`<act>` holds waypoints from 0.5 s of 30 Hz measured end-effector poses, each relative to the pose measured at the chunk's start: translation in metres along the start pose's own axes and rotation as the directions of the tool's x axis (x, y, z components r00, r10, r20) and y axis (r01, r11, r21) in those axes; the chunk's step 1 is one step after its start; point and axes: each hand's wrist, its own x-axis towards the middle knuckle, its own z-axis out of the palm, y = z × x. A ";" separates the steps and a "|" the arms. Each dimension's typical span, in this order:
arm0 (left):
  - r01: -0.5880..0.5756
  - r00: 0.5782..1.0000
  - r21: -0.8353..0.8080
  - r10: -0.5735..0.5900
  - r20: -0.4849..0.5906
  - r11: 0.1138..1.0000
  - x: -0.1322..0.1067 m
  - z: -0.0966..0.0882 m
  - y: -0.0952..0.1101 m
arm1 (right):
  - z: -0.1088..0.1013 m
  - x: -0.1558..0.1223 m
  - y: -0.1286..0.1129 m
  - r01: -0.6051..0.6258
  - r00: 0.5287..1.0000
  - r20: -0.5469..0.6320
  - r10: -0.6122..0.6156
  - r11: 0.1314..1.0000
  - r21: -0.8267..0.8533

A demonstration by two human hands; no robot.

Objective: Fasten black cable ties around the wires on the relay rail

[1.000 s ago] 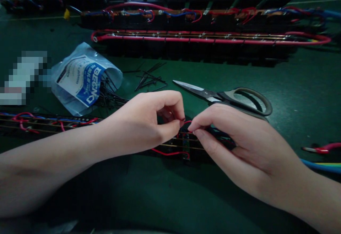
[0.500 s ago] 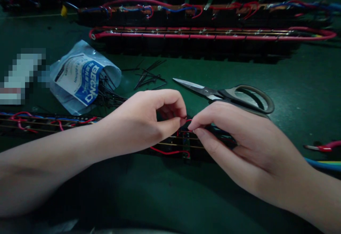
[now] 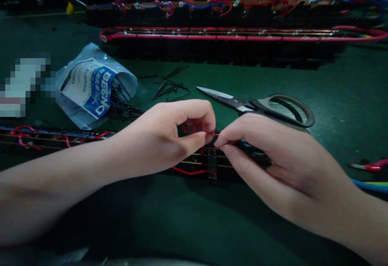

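Note:
Over a long black strip assembly [image 3: 197, 163] with brass-coloured rods, my two hands meet almost fingertip to fingertip. A short piece of thin red wire [image 3: 216, 135] shows between them. My left hand [image 3: 178, 134] is closed in a pinch at the wire's left end. My right hand [image 3: 266, 157] pinches it from the right, thumb and forefinger pressed together. Below the fingers, a small green circuit board [image 3: 212, 163] sits across the rods. Another red wire [image 3: 194, 172] runs into its lower end. The fingers hide part of the strip.
Scissors [image 3: 239, 103] lie just beyond my right hand. A clear bag [image 3: 93, 86] spills black cable ties [image 3: 125, 110], with several loose ties [image 3: 169, 84] nearby. Further back stand more wired strips [image 3: 218, 37]. A red-sleeved cable end [image 3: 371, 167] lies at the right.
Both hands keep their pinch on the red wire, with only a very slight shift of the fingers. The whole view has moved a little; the surrounding things lie as before.

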 end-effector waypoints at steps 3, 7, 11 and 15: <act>-0.005 1.000 0.002 0.005 0.015 1.000 -0.001 -0.001 0.000 | -0.002 0.001 0.000 0.008 1.000 0.004 -0.008 1.000 -0.002; -0.003 1.000 -0.018 0.003 0.009 1.000 0.000 0.001 0.001 | -0.003 0.001 -0.001 0.016 1.000 0.005 -0.016 1.000 -0.001; 0.029 0.999 -0.055 -0.030 -0.023 0.998 0.000 0.002 0.003 | -0.001 0.000 0.000 0.018 1.000 -0.009 -0.018 1.000 -0.018; 0.022 1.000 -0.045 -0.022 -0.011 0.999 0.000 0.002 0.004 | 0.001 0.001 0.001 0.022 1.000 0.005 -0.022 1.000 -0.015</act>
